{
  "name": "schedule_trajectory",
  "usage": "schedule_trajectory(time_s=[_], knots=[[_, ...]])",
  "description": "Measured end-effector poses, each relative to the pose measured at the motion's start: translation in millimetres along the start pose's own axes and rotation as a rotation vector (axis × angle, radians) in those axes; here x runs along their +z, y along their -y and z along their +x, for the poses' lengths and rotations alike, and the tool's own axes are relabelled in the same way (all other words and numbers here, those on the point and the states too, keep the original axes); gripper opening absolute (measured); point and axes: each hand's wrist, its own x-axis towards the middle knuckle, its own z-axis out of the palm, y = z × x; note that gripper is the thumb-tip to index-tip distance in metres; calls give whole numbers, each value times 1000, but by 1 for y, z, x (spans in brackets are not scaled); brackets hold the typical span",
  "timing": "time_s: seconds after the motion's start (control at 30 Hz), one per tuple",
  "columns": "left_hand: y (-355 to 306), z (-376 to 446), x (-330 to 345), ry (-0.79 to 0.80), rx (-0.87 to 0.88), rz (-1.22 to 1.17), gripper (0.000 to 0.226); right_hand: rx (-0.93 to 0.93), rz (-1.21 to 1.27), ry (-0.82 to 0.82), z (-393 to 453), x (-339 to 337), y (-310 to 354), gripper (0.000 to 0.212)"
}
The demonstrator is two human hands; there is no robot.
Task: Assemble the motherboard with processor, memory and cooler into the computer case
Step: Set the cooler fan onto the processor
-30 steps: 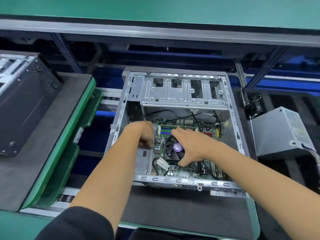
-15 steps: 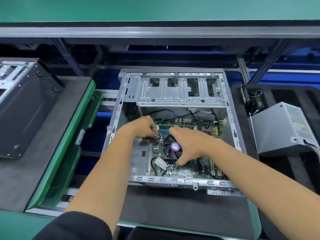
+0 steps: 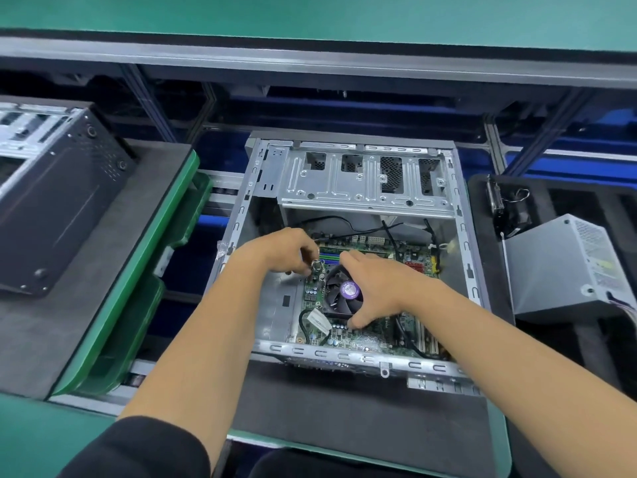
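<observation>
An open silver computer case [image 3: 358, 174] lies on a dark mat in front of me. Inside it sits the green motherboard [image 3: 365, 339] with a black cooler fan [image 3: 341, 298] that has a purple centre label. My right hand [image 3: 379, 288] grips the cooler, thumb at its near edge and fingers over its far side. My left hand [image 3: 286, 251] has curled fingers at the cooler's upper left corner, pinching a small silver mounting screw [image 3: 315, 263]. Blue and green memory slots [image 3: 329, 258] show between the two hands.
A grey power supply [image 3: 565, 270] lies on a black tray to the right, with a small dark part [image 3: 506, 208] behind it. Another black case [image 3: 58, 208] rests on a green-edged pallet [image 3: 144, 270] to the left. Black cables cross the motherboard's far edge.
My left hand has shifted slightly right and up to the cooler's corner screw. The right hand keeps its hold on the cooler.
</observation>
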Motion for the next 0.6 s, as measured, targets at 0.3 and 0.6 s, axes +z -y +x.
schedule_trajectory(time_s=[0.3,0.6], knots=[[3,3,8,-91,-54,5,20,8,29,8,-2,0,1,84],[0,0,15,-118,-102,57,30,-12,26,-23,-2,0,0,84]])
